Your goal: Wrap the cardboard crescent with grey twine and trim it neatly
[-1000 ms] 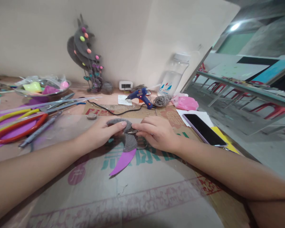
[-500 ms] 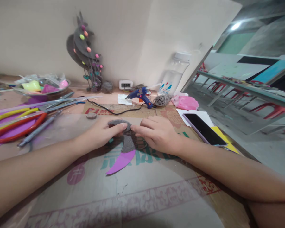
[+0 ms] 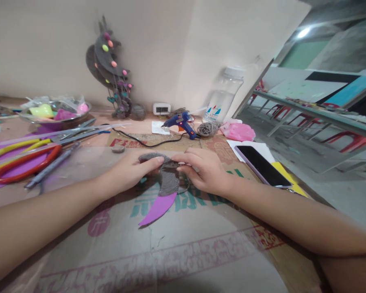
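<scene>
A purple crescent cutout (image 3: 158, 208), its upper part wound with grey yarn (image 3: 170, 181), is held just above the cardboard. My left hand (image 3: 134, 169) grips the wound upper end, thumb on top and fingers underneath. At the right edge of the crescent, my right hand (image 3: 203, 169) is closed in a pinch on the grey yarn, the fingertips partly hiding it. A thin loop of that yarn hangs below the right fingers. The bare purple point of the crescent is turned toward me.
A blue glue gun (image 3: 179, 122) with a black cord stands behind the hands, near a yarn ball (image 3: 208, 129) and a water bottle (image 3: 221, 97). Scissors (image 3: 27, 171) and a pen (image 3: 53, 165) lie left; a phone (image 3: 262, 166) lies right. Cardboard (image 3: 116, 260) covers the table.
The crescent has shifted slightly right and turned a little, showing more of its wound face. My right fingers have moved from its top face to its right edge.
</scene>
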Available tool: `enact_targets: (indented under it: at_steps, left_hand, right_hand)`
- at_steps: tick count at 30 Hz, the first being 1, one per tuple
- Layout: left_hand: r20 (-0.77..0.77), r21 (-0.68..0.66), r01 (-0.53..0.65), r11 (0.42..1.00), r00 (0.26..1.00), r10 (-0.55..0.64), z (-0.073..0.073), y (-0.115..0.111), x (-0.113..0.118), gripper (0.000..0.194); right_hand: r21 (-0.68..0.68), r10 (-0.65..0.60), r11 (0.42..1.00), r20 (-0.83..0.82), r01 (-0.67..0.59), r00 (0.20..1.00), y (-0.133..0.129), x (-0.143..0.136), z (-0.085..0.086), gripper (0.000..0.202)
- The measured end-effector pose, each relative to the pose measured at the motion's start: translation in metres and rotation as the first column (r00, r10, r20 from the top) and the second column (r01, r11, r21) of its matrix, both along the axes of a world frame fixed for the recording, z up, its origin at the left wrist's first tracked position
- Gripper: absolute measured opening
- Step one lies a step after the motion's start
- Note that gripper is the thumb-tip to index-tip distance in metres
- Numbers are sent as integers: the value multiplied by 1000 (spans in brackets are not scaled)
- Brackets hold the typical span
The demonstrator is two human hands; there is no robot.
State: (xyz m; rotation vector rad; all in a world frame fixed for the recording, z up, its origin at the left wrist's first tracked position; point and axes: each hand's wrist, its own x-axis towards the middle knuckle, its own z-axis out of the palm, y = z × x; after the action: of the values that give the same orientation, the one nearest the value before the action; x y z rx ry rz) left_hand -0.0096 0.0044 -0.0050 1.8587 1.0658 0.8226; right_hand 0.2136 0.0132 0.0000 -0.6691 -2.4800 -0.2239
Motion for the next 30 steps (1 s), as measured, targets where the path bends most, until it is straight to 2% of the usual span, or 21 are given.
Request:
enact_targets:
  at_steps: [9,20,30]
  left_hand:
    - [18,-26,-26,999,999,27,4,-2,2,29]
    - [43,-30,-18,999,999,19,2,0,1,32]
    - [34,-31,-26,999,999,27,1,1,0,33]
  right_hand:
    - [62,26,998,43,-29,999,3,0,1,22]
    - [61,35,997,71,-39,997,3,1,1,22]
    - [130,21,991,100,-34,995,4,0,0,21]
